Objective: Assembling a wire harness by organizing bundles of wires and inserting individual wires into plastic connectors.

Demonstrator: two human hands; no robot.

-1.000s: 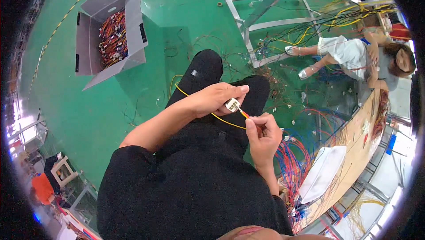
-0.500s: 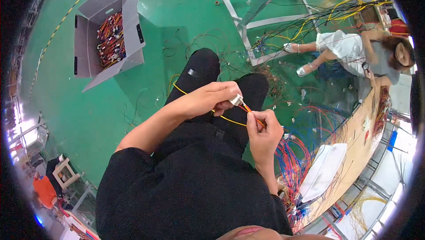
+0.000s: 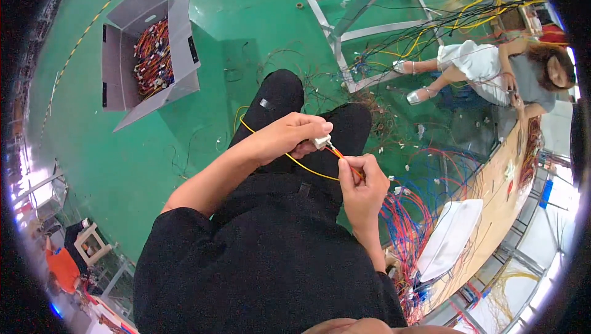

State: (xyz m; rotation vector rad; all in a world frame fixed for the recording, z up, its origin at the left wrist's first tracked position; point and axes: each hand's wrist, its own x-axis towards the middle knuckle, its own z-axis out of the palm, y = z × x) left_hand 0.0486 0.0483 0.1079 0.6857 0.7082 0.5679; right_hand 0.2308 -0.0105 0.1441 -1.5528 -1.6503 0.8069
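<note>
Over my lap, my left hand (image 3: 303,134) pinches a small white plug connector (image 3: 321,142) between thumb and fingers. Red, orange and yellow wires (image 3: 336,151) come out of the connector's right end. My right hand (image 3: 364,185) is closed on these wires a short way from the connector, thumb against forefinger. A long yellow wire (image 3: 313,170) runs from my right hand under the left one and loops past my left knee. The wire ends inside my fingers are hidden.
A grey open box (image 3: 119,66) full of bundled wires stands at the far left. At far right is a metal frame (image 3: 337,32) draped with cables, and a seated person (image 3: 486,72). On my right, loose red and blue wires (image 3: 406,217) hang beside a wooden table (image 3: 492,211).
Both hands have shifted slightly left, with the connector and wires between them. The connector sits a little lower. The seated person's hands have come together.
</note>
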